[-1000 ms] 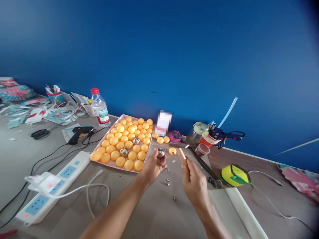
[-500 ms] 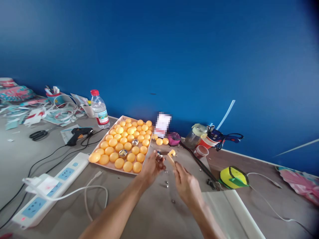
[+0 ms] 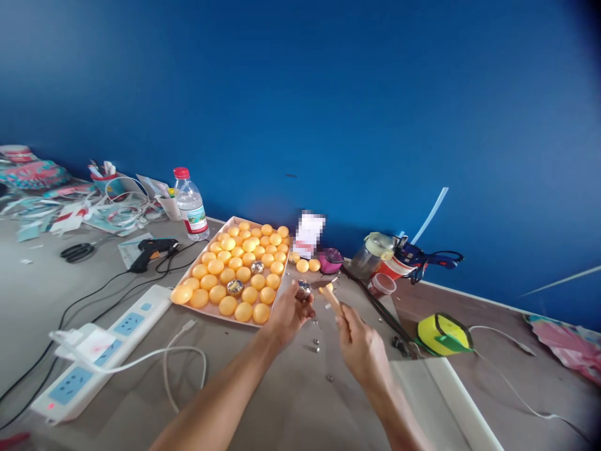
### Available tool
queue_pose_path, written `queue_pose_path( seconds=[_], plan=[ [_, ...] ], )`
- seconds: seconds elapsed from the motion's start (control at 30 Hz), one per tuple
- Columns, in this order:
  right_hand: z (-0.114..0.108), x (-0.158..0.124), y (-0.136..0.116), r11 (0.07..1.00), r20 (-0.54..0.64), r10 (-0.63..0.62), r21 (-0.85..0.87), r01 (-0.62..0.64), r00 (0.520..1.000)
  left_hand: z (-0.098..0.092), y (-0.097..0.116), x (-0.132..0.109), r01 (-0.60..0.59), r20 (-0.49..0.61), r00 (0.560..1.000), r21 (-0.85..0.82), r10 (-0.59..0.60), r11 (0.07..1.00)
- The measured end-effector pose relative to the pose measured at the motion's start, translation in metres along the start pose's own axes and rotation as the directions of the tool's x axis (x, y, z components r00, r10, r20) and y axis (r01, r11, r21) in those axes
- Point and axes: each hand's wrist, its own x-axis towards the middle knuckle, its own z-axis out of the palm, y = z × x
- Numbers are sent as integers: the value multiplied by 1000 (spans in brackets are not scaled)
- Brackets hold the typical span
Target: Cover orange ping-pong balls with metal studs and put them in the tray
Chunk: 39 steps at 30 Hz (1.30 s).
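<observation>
My left hand [image 3: 287,316] has its fingers curled round a shiny silver ball [image 3: 303,289], mottled like crumpled foil. In my right hand [image 3: 360,341] is a wooden-handled tool [image 3: 334,302], held with the handle pointing up and to the left. Its far end is thin and dark, too small to make out, and lies just right of the silver ball. A bit of orange shows behind that end. Left of my hands a shallow tray [image 3: 203,312] holds many orange balls [image 3: 228,305] and two silver-covered ones [image 3: 235,287]. Small shiny bits [image 3: 317,346] lie on the table below my hands.
A power strip [image 3: 103,351] with a white plug and cable lies at the left. Near it are a glue gun [image 3: 153,252], scissors [image 3: 77,252] and a water bottle [image 3: 191,210]. A jar [image 3: 373,255], red tub [image 3: 382,285] and yellow-green object [image 3: 444,334] stand to the right.
The view has shifted slightly. My left hand has turned so that the silver ball shows more fully. The tool in my right hand has tilted, and its thin dark end now shows.
</observation>
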Motion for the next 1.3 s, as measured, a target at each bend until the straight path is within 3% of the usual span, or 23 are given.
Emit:
queue_pose_path(
  seconds=[0.27,0.33,0.4,0.47,0.53,0.6,0.7,0.83,0.97,1.07,1.17,1.23,1.3],
  plan=[
    [-23,2,-4,993,-276,15,117,18,961,4,2,1,2,33,999,-18,-2,1000],
    [-17,-2,-10,993,-211,-11,111,35,977,4,2,2,-1,27,1000,-28,2,1000],
    [-9,-4,-14,996,-1,-38,81,38,999,2,2,3,1,-45,999,-50,-3,999],
    [-6,-5,-15,997,137,-40,65,32,990,1,2,3,-3,-98,995,-62,-3,998],
    [-9,-3,-13,996,99,-23,84,14,995,0,1,3,-12,-56,998,-49,10,999],
    [-18,0,-11,992,-31,14,124,-10,999,-1,-1,3,-23,29,999,-26,24,999],
    [-35,4,-9,985,-160,42,171,-14,986,-3,-3,4,-42,27,999,-33,43,999],
    [-44,5,-9,985,-183,18,173,15,983,-5,-3,4,-85,33,996,-56,87,995],
    [-36,1,-9,985,-263,6,166,39,965,-3,-1,5,-68,44,996,-106,73,992],
    [-19,-3,-9,992,-197,-19,115,42,980,-2,-3,9,-72,-42,997,-79,69,994],
    [-5,-4,-9,999,40,-42,31,41,998,-3,-7,12,-78,-117,990,5,78,997],
    [-6,-3,-7,998,18,-49,29,48,999,-4,-9,13,-75,-104,992,22,77,997],
    [-13,-1,-6,996,-122,-43,67,51,992,-4,-9,12,-66,-61,996,22,68,998]
  ],
)
